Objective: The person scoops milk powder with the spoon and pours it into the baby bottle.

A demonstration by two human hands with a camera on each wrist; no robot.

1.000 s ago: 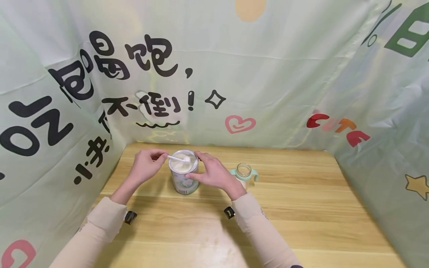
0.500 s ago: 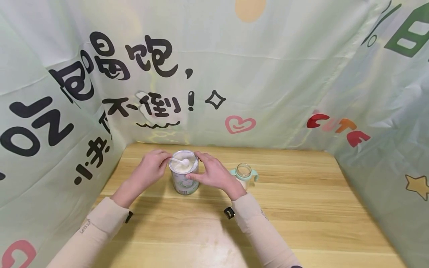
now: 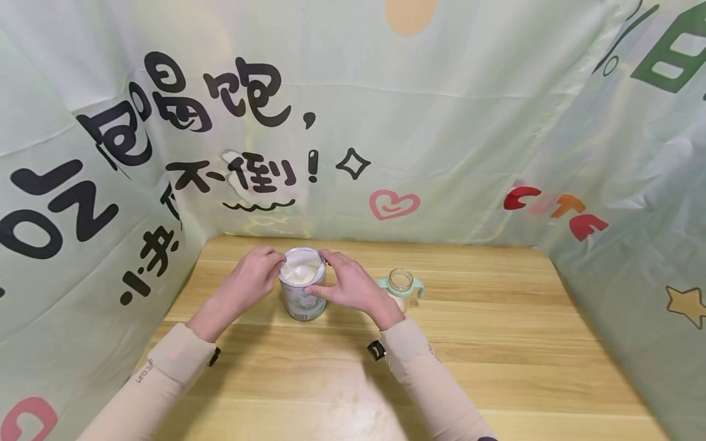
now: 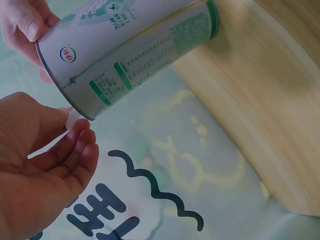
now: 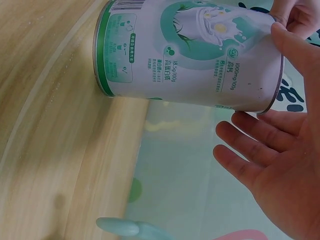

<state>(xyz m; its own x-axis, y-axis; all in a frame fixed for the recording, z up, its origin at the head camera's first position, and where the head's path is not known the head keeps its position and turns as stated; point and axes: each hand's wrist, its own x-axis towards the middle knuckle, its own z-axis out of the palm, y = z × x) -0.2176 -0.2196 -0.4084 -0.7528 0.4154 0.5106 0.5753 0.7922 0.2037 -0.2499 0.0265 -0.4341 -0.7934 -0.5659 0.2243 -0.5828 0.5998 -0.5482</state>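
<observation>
An open milk powder can (image 3: 303, 303) stands upright on the table, pale powder showing inside. At its left rim my left hand (image 3: 259, 266) pinches a white scoop between thumb and fingers; the scoop's handle end (image 4: 73, 119) shows in the left wrist view. Inside the can, the scoop's bowl blends with the powder. My right hand (image 3: 353, 282) holds the can near the top, thumb on the near side and fingers at the right of the rim. Some of those fingers (image 5: 250, 142) reach under the can's side in the right wrist view.
To the right of the can, partly behind my right wrist, stands a lidless baby bottle (image 3: 401, 282) with mint-green handles. The wooden table (image 3: 496, 343) meets a printed cloth backdrop (image 3: 441, 153) at the back and both sides.
My left hand has moved right, close up to the rim, and turned. The scoop has gone lower into the powder, its handle now mostly out of sight. The right hand stays on the can.
</observation>
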